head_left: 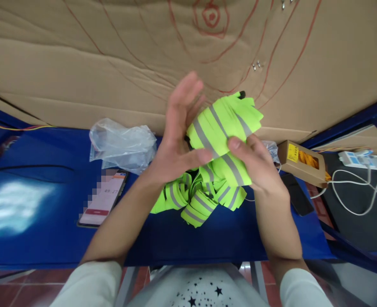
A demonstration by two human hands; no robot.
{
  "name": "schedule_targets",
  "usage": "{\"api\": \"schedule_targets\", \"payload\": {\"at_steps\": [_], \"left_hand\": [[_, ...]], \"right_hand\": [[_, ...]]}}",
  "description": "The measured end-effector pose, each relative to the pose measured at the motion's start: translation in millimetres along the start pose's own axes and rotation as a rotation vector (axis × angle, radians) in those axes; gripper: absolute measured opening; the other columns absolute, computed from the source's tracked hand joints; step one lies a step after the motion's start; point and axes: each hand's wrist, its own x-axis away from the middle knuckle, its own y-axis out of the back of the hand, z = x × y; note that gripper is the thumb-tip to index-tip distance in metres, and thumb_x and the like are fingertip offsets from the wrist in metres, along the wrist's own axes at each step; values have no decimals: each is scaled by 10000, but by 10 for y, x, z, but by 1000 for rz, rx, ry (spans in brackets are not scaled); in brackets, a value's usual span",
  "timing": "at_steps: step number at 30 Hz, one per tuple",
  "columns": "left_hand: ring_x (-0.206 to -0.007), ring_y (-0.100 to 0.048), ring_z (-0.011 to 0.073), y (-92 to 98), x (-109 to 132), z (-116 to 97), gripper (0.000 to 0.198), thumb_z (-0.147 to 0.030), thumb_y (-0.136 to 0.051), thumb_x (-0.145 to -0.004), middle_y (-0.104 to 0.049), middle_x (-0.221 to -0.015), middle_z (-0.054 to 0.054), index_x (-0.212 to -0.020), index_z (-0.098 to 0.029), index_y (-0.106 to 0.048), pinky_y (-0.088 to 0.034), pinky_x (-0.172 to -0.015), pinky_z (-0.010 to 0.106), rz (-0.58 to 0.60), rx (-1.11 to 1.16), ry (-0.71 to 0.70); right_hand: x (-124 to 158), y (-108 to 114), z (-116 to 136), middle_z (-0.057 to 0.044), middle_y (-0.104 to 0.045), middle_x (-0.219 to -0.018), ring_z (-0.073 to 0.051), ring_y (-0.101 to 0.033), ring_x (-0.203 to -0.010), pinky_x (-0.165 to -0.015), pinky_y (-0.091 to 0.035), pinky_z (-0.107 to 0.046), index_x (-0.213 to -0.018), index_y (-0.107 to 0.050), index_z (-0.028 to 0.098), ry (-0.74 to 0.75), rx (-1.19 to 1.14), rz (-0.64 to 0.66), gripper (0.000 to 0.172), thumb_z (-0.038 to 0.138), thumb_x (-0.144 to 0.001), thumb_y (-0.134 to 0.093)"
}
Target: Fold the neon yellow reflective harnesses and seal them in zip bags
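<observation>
My right hand (259, 164) grips a stack of neon-yellow reflective bands (218, 123) with grey stripes, its thumb pressed on the front. At the stack's left side is my left hand (178, 136), slightly blurred, with its fingers stretched upward and apart. The left thumb lies against the lower left part of the stack. A dark tip shows at the stack's upper end. Below both hands, a loose pile of the same reflective bands (199, 204) rests on the blue table (182, 243), partly hidden by the left wrist and the held stack.
A clear plastic bag (123, 143) and a phone with a lit screen (102, 200) lie to the left. On the right are a dark phone (297, 194), a cardboard box (302, 164) and white cables (351, 183). A cardboard wall (79, 76) with red lines stands behind.
</observation>
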Motion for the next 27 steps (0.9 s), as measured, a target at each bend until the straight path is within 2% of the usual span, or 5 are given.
{"api": "schedule_targets", "payload": {"at_steps": [4, 9, 15, 22, 27], "left_hand": [[-1400, -563, 310, -241, 11, 116, 689, -420, -808, -845, -673, -1382, 46, -1455, -340, -499, -533, -1088, 434, -196, 203, 175], [-1442, -519, 321, -304, 11, 163, 472, -531, -745, -864, -738, -1272, 50, -1271, -300, -684, -518, -1112, 455, -143, 239, 264], [-1321, -634, 285, -241, 0, 257, 431, -436, -799, -845, -745, -1255, 38, -1231, -271, -700, -533, -1112, 427, -110, 323, 262], [-1235, -666, 306, -31, -76, 151, 642, -252, -993, -564, -738, -1244, 70, -1133, -191, -701, -526, -1070, 386, -29, -12, 216], [-1195, -672, 311, -106, -27, 225, 703, -228, -980, -570, -731, -1211, 66, -1201, -199, -670, -533, -1026, 405, 43, 82, 331]], "right_hand": [[21, -54, -39, -37, -685, -1329, -266, -614, -1318, -1100, -548, -406, -1409, -583, 326, 196, 228, -100, 592, 567, -894, -744], [-24, -65, -200, -46, -626, -1409, -262, -480, -1456, -1228, -416, -447, -1427, -564, 320, 357, 496, -122, 463, 559, -1033, -524], [-105, 2, -271, -25, -341, -1678, -280, -77, -1629, -1323, -125, -586, -1551, -436, 340, 497, 796, -137, 527, 532, -1060, -457], [0, 408, 121, -36, -484, -1599, -265, -473, -1474, -1168, -481, -451, -1629, -284, 398, 444, 504, 145, 887, 548, -894, -757], [43, 411, 113, -84, -706, -1335, -297, -674, -1227, -1104, -537, -448, -1368, -664, 217, 448, 813, -13, 656, 417, -785, -889]]}}
